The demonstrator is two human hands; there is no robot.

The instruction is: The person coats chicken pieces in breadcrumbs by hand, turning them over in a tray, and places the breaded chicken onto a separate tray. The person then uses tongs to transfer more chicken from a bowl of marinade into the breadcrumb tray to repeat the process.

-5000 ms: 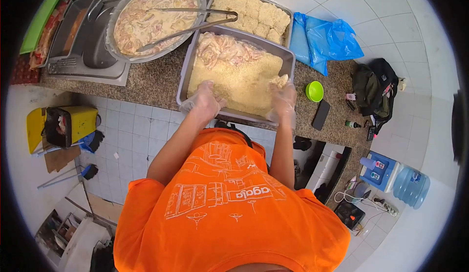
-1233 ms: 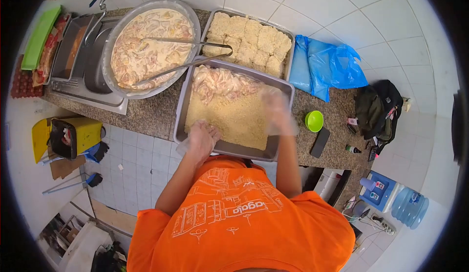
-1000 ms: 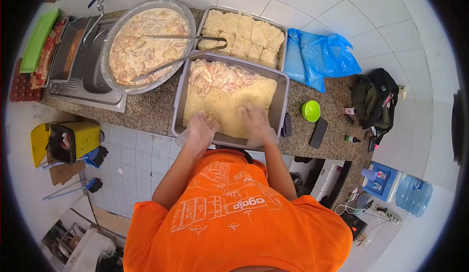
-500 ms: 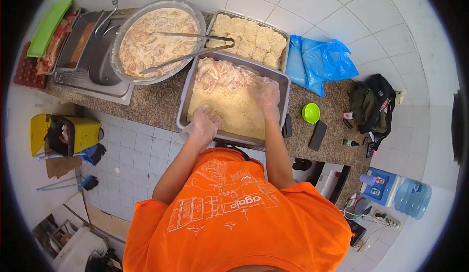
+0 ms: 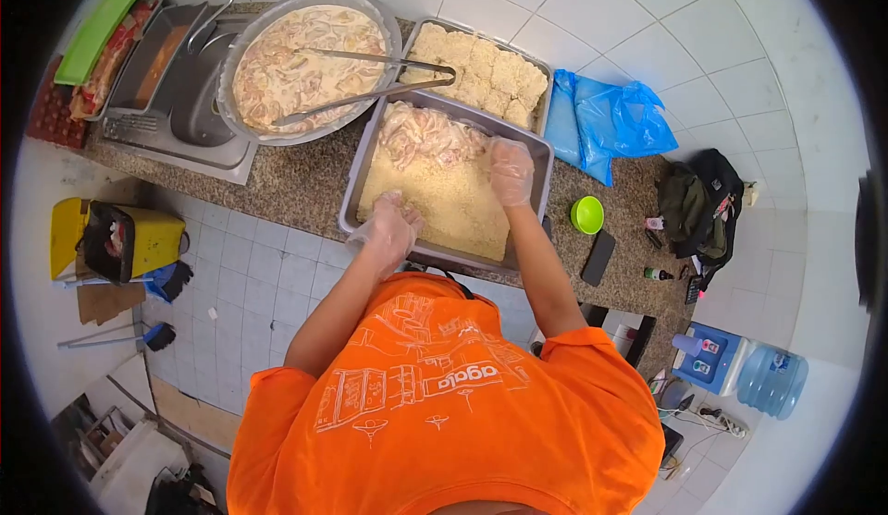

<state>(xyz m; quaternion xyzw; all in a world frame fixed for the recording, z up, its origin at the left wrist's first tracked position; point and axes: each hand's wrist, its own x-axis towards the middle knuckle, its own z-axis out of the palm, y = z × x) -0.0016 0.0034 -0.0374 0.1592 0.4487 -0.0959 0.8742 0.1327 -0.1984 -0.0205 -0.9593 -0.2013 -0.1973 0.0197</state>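
Crumbs and raw meat shared gray tub on kitchen counter

A person in an orange shirt stood at the speckled counter with both hands, in clear plastic gloves, inside the tub. The left hand was over the crumbs by the tub's left wall, its fingers loosely bent and part open; whether it had hold of anything could not be told. The right hand was at the right end of the raw meat, near the right wall, back upward and fingers curled. Its fingertips were hidden, so its grip could not be told either. The meat was heaped along the far side, with the crumbs spread in front of it.

Behind the tub, crumb-coated pieces sat packed in a metal tray. At left, a large bowl held more meat in creamy liquid, with metal tongs lying across its rim. Blue plastic bags, a green bowl and a dark phone lay at right.
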